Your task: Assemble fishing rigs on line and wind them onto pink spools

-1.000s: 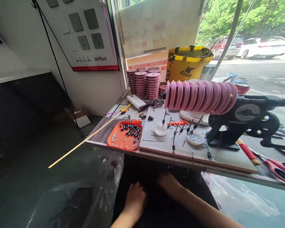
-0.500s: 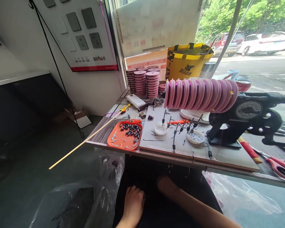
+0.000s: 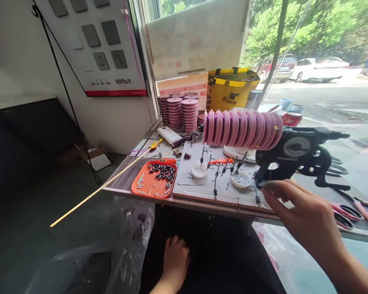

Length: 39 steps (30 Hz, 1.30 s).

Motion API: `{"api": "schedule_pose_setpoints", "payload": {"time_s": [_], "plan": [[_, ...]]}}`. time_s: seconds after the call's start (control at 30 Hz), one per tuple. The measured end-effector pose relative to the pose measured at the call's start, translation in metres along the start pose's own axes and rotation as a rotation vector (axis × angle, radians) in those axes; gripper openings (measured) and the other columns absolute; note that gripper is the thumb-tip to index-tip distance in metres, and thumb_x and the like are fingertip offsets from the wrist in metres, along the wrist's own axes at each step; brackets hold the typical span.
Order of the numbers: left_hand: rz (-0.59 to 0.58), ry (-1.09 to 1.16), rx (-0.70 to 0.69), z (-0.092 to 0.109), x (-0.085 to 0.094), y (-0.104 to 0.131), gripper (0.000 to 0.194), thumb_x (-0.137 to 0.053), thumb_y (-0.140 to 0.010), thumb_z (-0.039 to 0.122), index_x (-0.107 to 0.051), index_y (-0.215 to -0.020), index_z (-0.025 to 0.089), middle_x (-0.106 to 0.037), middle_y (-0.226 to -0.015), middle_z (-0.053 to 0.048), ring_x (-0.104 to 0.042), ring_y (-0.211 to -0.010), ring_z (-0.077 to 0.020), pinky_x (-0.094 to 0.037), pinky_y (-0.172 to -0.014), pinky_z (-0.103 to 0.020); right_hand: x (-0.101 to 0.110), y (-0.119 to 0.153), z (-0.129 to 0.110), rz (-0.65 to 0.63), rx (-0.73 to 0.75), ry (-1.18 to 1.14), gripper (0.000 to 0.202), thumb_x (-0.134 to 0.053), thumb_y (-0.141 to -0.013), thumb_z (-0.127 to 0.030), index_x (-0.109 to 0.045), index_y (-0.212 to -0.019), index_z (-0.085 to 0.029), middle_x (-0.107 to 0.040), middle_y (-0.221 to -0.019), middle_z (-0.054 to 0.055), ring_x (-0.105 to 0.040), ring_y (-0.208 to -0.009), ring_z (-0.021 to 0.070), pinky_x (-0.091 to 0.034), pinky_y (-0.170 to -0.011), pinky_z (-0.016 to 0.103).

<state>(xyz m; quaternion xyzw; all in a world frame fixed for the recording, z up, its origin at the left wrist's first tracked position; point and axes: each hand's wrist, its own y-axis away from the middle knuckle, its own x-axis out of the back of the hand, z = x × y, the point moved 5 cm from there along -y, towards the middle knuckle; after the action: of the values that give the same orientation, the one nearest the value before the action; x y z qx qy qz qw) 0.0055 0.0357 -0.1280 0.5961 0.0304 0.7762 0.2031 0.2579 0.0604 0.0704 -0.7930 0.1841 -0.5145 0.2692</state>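
Observation:
My left hand point(image 3: 176, 259) rests on my dark-clad lap with its fingers curled in; whatever they enclose, if anything, is hidden. Over the table's front edge, my right hand point(image 3: 300, 212) has thumb and forefinger brought together beside the foot of a black hand-cranked winder point(image 3: 294, 149). What is between those fingertips is too small to make out. The winder carries a row of pink foam spools point(image 3: 242, 130). Just left of the right fingertips, a black clip-like piece point(image 3: 257, 199) sits at the board's edge, near a small dish of grey beads point(image 3: 241, 179).
An orange tray point(image 3: 137, 185) of small black and metal parts lies left of the pale board point(image 3: 184, 200). A thin wooden stick point(image 3: 88, 198) overhangs the table's left edge. Stacked pink spools point(image 3: 189, 116) and a yellow bag point(image 3: 225, 90) stand behind; scissors point(image 3: 345, 214) lie right.
My right hand has risen from my lap to the winder's foot, its fingertips coming together there. The left hand stays on my lap. The view has shifted slightly to the right.

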Motion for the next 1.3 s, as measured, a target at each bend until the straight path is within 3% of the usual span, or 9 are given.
{"api": "schedule_pose_setpoints", "payload": {"time_s": [0.27, 0.4, 0.5, 0.7, 0.8, 0.9, 1.07, 1.2, 1.3], "plan": [[-0.059, 0.048, -0.008, 0.000, -0.016, -0.014, 0.040, -0.032, -0.066, 0.000, -0.070, -0.076, 0.011, -0.066, -0.090, -0.016, -0.050, -0.102, -0.0286, -0.025, -0.093, -0.046, -0.055, -0.026, 0.019, -0.275, -0.108, 0.261, 0.020, -0.044, -0.078, -0.028, -0.062, -0.078, -0.019, -0.065, -0.070, 0.004, -0.060, -0.063, 0.0200, -0.032, -0.047, 0.024], [-0.034, 0.219, 0.048, -0.001, -0.003, -0.009, 0.028, -0.041, -0.064, 0.006, -0.068, -0.067, 0.014, -0.067, -0.082, -0.012, -0.053, -0.094, -0.0283, -0.029, -0.090, -0.045, -0.044, -0.019, 0.014, -0.198, -0.106, 0.207, 0.024, -0.041, -0.081, -0.031, -0.062, -0.088, -0.020, -0.066, -0.077, 0.004, -0.061, -0.063, 0.0199, -0.033, -0.047, 0.025], [-0.003, 0.444, 0.092, 0.000, 0.013, -0.003, 0.017, -0.047, -0.066, 0.013, -0.064, -0.068, 0.014, -0.067, -0.071, -0.007, -0.058, -0.075, -0.0227, -0.041, -0.072, -0.035, -0.033, -0.013, 0.013, -0.098, -0.133, 0.146, 0.026, -0.041, -0.081, -0.036, -0.061, -0.081, -0.020, -0.065, -0.073, 0.004, -0.059, -0.057, 0.0183, -0.034, -0.045, 0.024], [0.033, 0.978, 0.061, 0.022, 0.054, 0.014, 0.018, -0.058, -0.069, 0.031, -0.061, -0.066, 0.014, -0.066, -0.062, -0.003, -0.059, -0.063, -0.0147, -0.044, -0.061, -0.023, -0.016, -0.009, -0.014, -0.022, -0.103, -0.077, 0.020, -0.043, -0.081, -0.034, -0.056, -0.079, -0.019, -0.059, -0.062, 0.001, -0.054, -0.050, 0.0143, -0.039, -0.048, 0.023], [0.075, 1.486, 0.118, 0.035, 0.073, 0.025, 0.015, -0.074, -0.054, 0.026, -0.064, -0.057, 0.014, -0.063, -0.051, 0.000, -0.056, -0.053, -0.0110, -0.042, -0.056, -0.021, -0.015, 0.003, -0.035, -0.144, 0.035, -0.228, 0.019, -0.042, -0.083, -0.032, -0.056, -0.077, -0.021, -0.060, -0.068, 0.002, -0.056, -0.054, 0.0131, -0.042, -0.050, 0.021], [0.133, 1.711, 0.182, 0.045, 0.083, 0.032, 0.017, -0.079, -0.046, 0.021, -0.065, -0.053, 0.016, -0.063, -0.048, 0.001, -0.054, -0.047, -0.0081, -0.041, -0.052, -0.018, -0.024, 0.014, -0.031, -0.186, 0.080, -0.039, 0.026, -0.035, -0.086, -0.029, -0.059, -0.079, -0.020, -0.062, -0.073, 0.004, -0.060, -0.059, 0.0167, -0.043, -0.049, 0.024], [0.130, 1.801, 0.186, 0.050, 0.082, 0.034, 0.021, -0.082, -0.040, 0.023, -0.064, -0.049, 0.015, -0.062, -0.045, 0.001, -0.054, -0.043, -0.0068, -0.041, -0.048, -0.016, -0.044, 0.003, -0.013, -0.374, 0.199, 0.176, 0.026, -0.038, -0.082, -0.015, -0.059, -0.097, -0.020, -0.064, -0.086, 0.006, -0.062, -0.072, 0.0188, -0.043, -0.054, 0.025], [0.142, 1.792, 0.192, 0.048, 0.079, 0.033, 0.019, -0.081, -0.042, 0.022, -0.065, -0.050, 0.015, -0.062, -0.044, 0.002, -0.054, -0.043, -0.0064, -0.041, -0.048, -0.016, -0.047, -0.009, -0.017, -0.622, 0.296, 0.224, 0.024, -0.043, -0.075, -0.005, -0.061, -0.079, -0.021, -0.064, -0.078, 0.003, -0.060, -0.069, 0.0165, -0.039, -0.054, 0.022], [0.154, 1.791, 0.202, 0.049, 0.081, 0.034, 0.018, -0.081, -0.042, 0.021, -0.065, -0.050, 0.015, -0.062, -0.044, 0.001, -0.053, -0.043, -0.0064, -0.040, -0.048, -0.015, -0.046, -0.011, -0.026, -0.640, 0.410, 0.255, 0.023, -0.045, -0.072, -0.001, -0.060, -0.077, -0.018, -0.065, -0.079, 0.005, -0.061, -0.071, 0.0176, -0.040, -0.058, 0.024]]}}
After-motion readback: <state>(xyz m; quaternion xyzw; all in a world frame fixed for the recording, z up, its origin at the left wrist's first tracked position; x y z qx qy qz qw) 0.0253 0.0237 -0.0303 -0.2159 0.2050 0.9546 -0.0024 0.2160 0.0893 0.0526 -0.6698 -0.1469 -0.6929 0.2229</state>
